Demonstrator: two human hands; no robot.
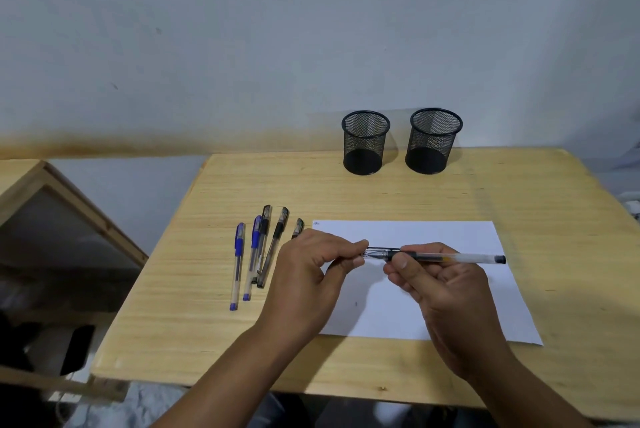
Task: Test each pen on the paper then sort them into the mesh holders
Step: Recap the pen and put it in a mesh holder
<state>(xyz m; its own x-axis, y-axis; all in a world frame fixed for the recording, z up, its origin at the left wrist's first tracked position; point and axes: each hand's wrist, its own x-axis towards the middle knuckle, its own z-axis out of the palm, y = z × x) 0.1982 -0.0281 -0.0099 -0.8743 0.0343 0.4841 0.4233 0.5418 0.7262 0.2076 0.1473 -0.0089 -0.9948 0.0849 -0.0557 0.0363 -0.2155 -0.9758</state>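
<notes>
My right hand [440, 285] grips a clear black-ink pen [460, 258] by its dark grip, held level above the white paper [415, 233]. My left hand [311, 271] pinches the pen's cap [363, 253] right at the pen's tip end. Several more pens lie on the wooden table left of the paper: two blue ones [238, 264] and black ones [273, 247], one partly hidden behind my left hand. Two black mesh holders, a left one [365, 143] and a right one [433, 141], stand at the table's far edge; both look empty.
The wooden table [214, 323] stands against a pale wall. The paper bears a small scribble at its top left corner [316, 223] and a tiny mark [356, 304] near its middle. A wooden frame [79, 205] leans left of the table.
</notes>
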